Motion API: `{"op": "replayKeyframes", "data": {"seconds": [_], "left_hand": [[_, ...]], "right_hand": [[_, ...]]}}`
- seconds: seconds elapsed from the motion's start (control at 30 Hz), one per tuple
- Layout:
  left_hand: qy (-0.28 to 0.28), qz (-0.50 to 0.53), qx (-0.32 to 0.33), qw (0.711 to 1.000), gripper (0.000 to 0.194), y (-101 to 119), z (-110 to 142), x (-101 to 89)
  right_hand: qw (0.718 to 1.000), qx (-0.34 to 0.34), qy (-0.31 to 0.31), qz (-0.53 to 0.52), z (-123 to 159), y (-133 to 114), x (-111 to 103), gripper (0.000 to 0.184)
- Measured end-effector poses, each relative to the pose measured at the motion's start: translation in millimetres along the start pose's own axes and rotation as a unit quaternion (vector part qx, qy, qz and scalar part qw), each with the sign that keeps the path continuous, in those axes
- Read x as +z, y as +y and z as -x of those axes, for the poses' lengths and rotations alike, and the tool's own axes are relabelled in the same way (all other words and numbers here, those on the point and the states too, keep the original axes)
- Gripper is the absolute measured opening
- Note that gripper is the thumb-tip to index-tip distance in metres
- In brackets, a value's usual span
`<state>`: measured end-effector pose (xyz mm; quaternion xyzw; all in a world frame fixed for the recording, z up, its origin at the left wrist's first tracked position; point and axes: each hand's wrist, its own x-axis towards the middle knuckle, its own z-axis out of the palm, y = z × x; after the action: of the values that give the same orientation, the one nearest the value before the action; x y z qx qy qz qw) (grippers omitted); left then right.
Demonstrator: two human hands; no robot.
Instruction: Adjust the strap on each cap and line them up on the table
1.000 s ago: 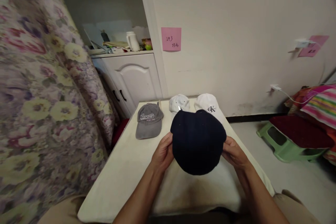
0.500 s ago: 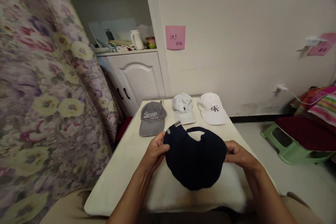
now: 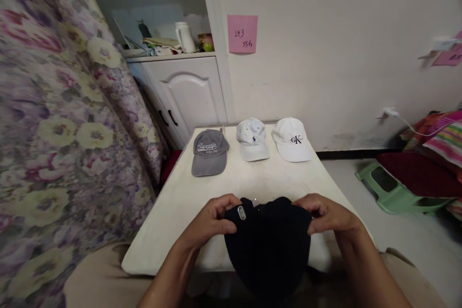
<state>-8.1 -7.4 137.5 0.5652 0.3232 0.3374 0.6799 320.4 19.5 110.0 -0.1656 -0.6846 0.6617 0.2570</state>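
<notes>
A dark navy baseball cap (image 3: 269,250) is held between both hands over the near edge of the table. A small metal badge shows on its left side, near my left hand (image 3: 212,219), whose thumb and fingers pinch that edge. Gripping the opposite edge is my right hand (image 3: 327,211). Farther back, three caps sit in a row with brims toward me: a grey cap (image 3: 209,154) with white lettering, a pale blue cap (image 3: 252,139) with a small dark emblem, and a white cap (image 3: 293,139) with dark letters.
The caps sit on a cream-covered table (image 3: 173,231) against the wall. A floral curtain (image 3: 72,154) hangs at left, beside a white cabinet (image 3: 195,89) with a white jug (image 3: 185,37) on top. A green stool (image 3: 384,185) with a dark red cushion stands at right.
Both hands have brought the navy cap down and closer to me, tilting it so its rear opening no longer shows. The three caps behind stay where they were on the table.
</notes>
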Motion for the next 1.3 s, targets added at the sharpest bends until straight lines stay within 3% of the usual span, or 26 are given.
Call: {"op": "replayKeyframes", "data": {"seconds": [0.1, 0.27, 0.37, 0.53, 0.63, 0.73, 0.93, 1.17, 1.3], "left_hand": [[0.027, -0.025, 0.004, 0.999, 0.032, 2.4, 5.5, 2.9], [0.044, -0.023, 0.009, 0.999, 0.026, 4.0, 9.2, 4.8], [0.035, -0.029, -0.003, 0.999, 0.03, 4.5, 10.0, 7.4], [0.067, -0.055, -0.001, 0.996, 0.025, 8.7, 10.8, 17.7], [0.102, -0.087, 0.011, 0.991, 0.023, 13.9, 11.4, 22.3], [0.121, -0.123, 0.03, 0.985, 0.021, 20.6, 12.4, 23.4], [0.103, -0.124, 0.021, 0.987, 0.021, 24.3, 13.6, 24.2], [0.077, -0.139, 0.035, 0.987, 0.023, 24.4, 11.0, 30.2], [0.065, -0.172, 0.048, 0.982, 0.022, 32.9, 13.0, 33.6]], "right_hand": [[1.0, -0.009, 0.012, -0.018, 4.5, 0.7, 2.6, 0.02], [0.999, 0.021, -0.012, -0.026, 7.6, -4.1, 7.5, 0.039], [1.0, 0.013, -0.001, -0.008, 7.1, -12.6, 12.7, 0.03], [0.997, -0.029, 0.076, -0.003, 11.0, -26.8, 21.3, 0.023], [0.997, -0.017, 0.073, -0.03, 12.7, -29.5, 25.1, 0.027], [0.998, 0.003, 0.056, 0.013, 10.6, -33.0, 28.9, 0.029], [0.985, -0.009, 0.138, 0.103, 7.0, -49.4, 39.2, 0.019], [0.983, -0.025, 0.179, 0.022, 8.6, -52.8, 47.7, 0.029], [0.979, -0.035, 0.198, 0.047, 1.3, -69.4, 49.2, 0.022]]}}
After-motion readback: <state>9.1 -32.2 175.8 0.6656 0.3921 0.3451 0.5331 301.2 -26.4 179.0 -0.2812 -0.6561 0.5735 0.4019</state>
